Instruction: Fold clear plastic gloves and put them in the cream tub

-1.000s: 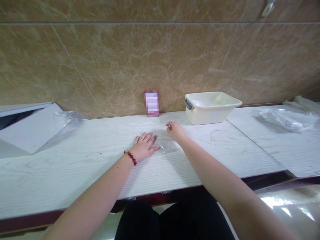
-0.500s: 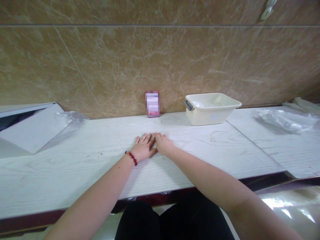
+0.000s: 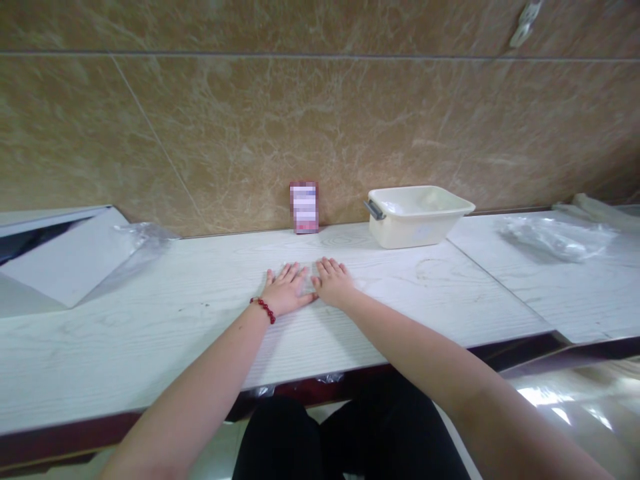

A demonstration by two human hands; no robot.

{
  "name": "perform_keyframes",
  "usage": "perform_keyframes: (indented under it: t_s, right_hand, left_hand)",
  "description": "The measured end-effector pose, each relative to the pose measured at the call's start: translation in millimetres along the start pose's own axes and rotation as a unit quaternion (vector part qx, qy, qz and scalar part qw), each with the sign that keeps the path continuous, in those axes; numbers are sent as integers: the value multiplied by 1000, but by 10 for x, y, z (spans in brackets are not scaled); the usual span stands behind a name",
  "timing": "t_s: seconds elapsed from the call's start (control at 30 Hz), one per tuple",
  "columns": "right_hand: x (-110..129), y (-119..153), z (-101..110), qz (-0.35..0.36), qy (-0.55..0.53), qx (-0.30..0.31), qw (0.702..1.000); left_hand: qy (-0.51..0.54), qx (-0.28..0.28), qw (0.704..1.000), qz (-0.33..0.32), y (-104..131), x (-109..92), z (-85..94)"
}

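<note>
My left hand (image 3: 285, 292) lies flat on the white wood-grain table (image 3: 200, 360), palm down, with its fingers spread. A bracelet of red beads (image 3: 265, 309) circles that wrist. Beside it my right hand (image 3: 334, 283) also rests palm down on the table, fingers stretched out. The two thumbs meet or nearly meet. Both hands hold nothing. Beyond them a small card or packet with a blurred face (image 3: 305, 208) stands against the wall.
A cream plastic bin (image 3: 417, 230) with a grey handle stands back right. Clear plastic wrap (image 3: 560, 237) lies farther right. At left are an open white box (image 3: 65, 260) and clear plastic (image 3: 150, 237). A brown marbled wall (image 3: 250, 133) runs behind the table.
My right hand has moved off the fingers of my left hand, slightly to the right, and now lies flat with its fingers out. The left hand has stayed nearly in place.
</note>
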State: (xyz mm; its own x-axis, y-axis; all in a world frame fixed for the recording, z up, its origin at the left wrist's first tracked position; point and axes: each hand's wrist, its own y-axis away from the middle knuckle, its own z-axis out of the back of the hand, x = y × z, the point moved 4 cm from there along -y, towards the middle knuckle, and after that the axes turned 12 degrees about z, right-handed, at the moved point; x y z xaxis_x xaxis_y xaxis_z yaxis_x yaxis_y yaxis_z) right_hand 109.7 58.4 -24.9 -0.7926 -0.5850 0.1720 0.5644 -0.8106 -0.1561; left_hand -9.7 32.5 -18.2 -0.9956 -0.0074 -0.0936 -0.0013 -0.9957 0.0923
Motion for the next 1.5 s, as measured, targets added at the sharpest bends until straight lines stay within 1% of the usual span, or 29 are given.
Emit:
perform_keyframes:
  t_s: [0.17, 0.27, 0.37, 0.53, 0.67, 0.8, 0.93, 1.07, 1.17, 1.27, 1.37, 1.5]
  right_hand:
    - [-24, 20, 8, -38, 8, 7, 999]
    - [-36, 37, 15, -44, 1, 32, 999]
    - [-77, 62, 19, -46, 1, 39, 998]
    - [-155, 117, 21, -55, 19, 42, 997]
    - [-180, 163, 49, -59, 39, 51, 996]
    - [-184, 194, 79, -55, 52, 68, 995]
    - [-190, 204, 91, -47, 57, 75, 994]
    - [-198, 201, 88, -45, 57, 70, 995]
    - [-186, 204, 96, -48, 58, 75, 994]
    - [-166, 214, 115, -56, 60, 83, 993]
    - [-154, 221, 131, -57, 60, 73, 994]
    - [-173, 215, 112, -52, 60, 60, 995]
  left_hand:
    - [3, -6, 999, 31, -12, 52, -17]
    - [-3, -7, 999, 44, -16, 67, -25]
    - [-8, -2, 999, 45, -18, 90, -26]
    - [-23, 41, 998, 43, -28, 234, -27]
    - [-50, 73, 996, 28, -32, 357, -10]
    - [-72, 87, 993, 22, -16, 409, 35]
    - [-78, 87, 992, 45, 0, 507, 96]
    - [-75, 80, 989, 94, -11, 683, 152]
    - [-62, 58, 989, 125, -24, 768, 208]
    - [-46, 25, 991, 120, -28, 756, 268]
    - [-34, -3, 992, 121, -31, 725, 305]
    - [-34, -16, 995, 91, -44, 701, 307]
